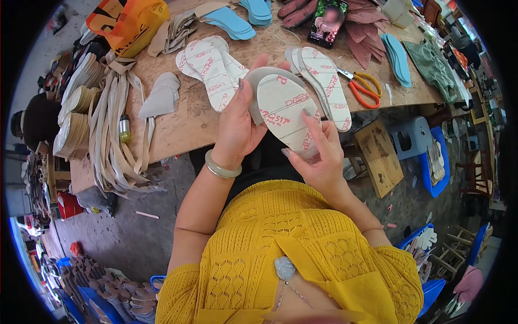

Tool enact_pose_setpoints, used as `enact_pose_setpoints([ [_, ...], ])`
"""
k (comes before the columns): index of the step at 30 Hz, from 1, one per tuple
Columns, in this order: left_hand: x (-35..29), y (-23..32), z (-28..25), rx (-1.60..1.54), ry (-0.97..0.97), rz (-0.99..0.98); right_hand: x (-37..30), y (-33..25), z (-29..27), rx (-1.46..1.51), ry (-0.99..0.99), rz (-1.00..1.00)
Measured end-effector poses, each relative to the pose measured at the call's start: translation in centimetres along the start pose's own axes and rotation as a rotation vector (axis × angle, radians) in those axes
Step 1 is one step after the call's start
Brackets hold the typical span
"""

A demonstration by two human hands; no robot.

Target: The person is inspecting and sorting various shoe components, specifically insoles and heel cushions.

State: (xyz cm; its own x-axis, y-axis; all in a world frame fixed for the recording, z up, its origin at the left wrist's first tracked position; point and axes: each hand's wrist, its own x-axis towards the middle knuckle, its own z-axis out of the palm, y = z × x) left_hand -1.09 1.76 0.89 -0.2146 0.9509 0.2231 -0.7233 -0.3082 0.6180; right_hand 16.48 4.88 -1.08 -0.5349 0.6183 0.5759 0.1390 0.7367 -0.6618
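Note:
Above the table's near edge I hold a white insole (287, 110) with red print, tilted towards me. A grey insole (255, 101) sits behind it, partly hidden. My left hand (241, 116) is closed on the grey insole, thumb in front and fingers behind. My right hand (322, 148) pinches the white insole by its lower right edge, with a finger lying over its face. Right of my hands lies a pile of white printed insoles (326, 75); another pile (211, 70) lies to the left. Orange-handled scissors (365, 93) rest beside the right pile.
Fabric strips (110, 129) hang over the table's (186, 127) left edge near a small bottle (124, 128). Blue insoles (229, 22), a lit phone (327, 24), dark red pieces (364, 32) and an orange bag (129, 24) lie farther back. A wooden stool (379, 156) stands at right.

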Motion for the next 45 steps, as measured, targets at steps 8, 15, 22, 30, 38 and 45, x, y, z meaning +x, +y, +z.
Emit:
enact_pose_setpoints([
  [8,-0.2,0.0,0.3,-0.034,-0.030,-0.013,0.2,-0.1,0.3,0.018,0.007,-0.019],
  [15,-0.3,-0.2,0.2,-0.032,-0.022,-0.019,-0.1,0.2,0.4,-0.014,0.001,-0.015],
  [22,-0.4,-0.3,0.1,-0.024,-0.019,-0.032,-0.4,0.3,0.6,-0.039,-0.020,0.006],
  [30,-0.4,-0.3,-0.2,-0.030,0.010,-0.081,-0.2,-0.1,0.6,-0.063,-0.062,0.075],
  [38,-0.8,-0.9,-1.5,-0.109,0.090,-0.169,-0.1,0.0,0.7,-0.095,-0.084,0.113],
  [45,-1.9,-1.7,-2.3,0.015,0.119,-0.129,-0.2,-0.8,-0.2,-0.226,-0.129,0.017],
])
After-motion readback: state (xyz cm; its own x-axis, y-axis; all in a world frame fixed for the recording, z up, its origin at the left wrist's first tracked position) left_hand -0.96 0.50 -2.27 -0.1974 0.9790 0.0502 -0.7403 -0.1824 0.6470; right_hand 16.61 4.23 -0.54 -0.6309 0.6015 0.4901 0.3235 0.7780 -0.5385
